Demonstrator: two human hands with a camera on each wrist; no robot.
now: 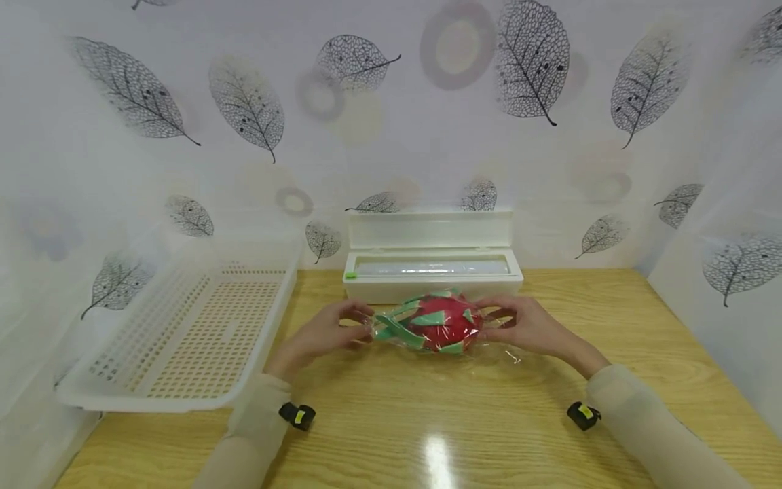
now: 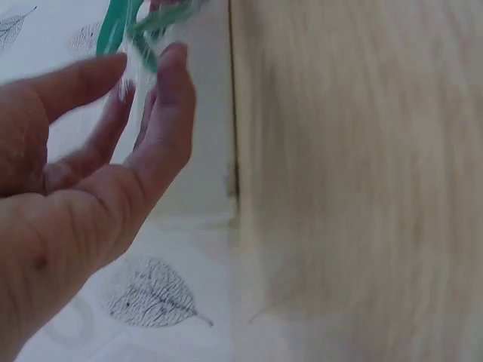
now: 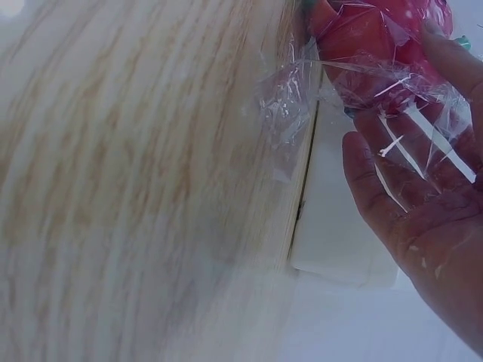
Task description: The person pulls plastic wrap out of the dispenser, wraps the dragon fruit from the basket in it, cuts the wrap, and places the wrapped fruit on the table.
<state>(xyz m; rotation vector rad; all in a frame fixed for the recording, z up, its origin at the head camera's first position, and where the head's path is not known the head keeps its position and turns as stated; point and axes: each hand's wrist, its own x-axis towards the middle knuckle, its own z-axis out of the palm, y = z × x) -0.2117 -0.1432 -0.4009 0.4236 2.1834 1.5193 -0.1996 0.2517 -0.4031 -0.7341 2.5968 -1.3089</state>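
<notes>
A red dragon fruit (image 1: 449, 322) with green scales, covered in clear plastic wrap (image 3: 287, 102), is held between both hands above the table. The left hand (image 1: 332, 333) pinches the wrap at its leafy left end; green tips (image 2: 113, 26) show beyond the fingertips in the left wrist view. At the rounded right end, the right hand (image 1: 522, 326) holds the fruit with the thumb against its side and the other fingers beneath. A loose flap of wrap hangs beside the right hand. Just behind the fruit stands a white wrap dispenser box (image 1: 427, 288), lid raised, a film roll (image 1: 434, 267) inside.
At the left is a white perforated plastic basket (image 1: 153, 401). The wooden table (image 1: 440, 421) runs back to a pale curtain with leaf prints (image 1: 391, 149), which also closes off both sides. A green piece (image 1: 351, 275) sits on the box's left front edge.
</notes>
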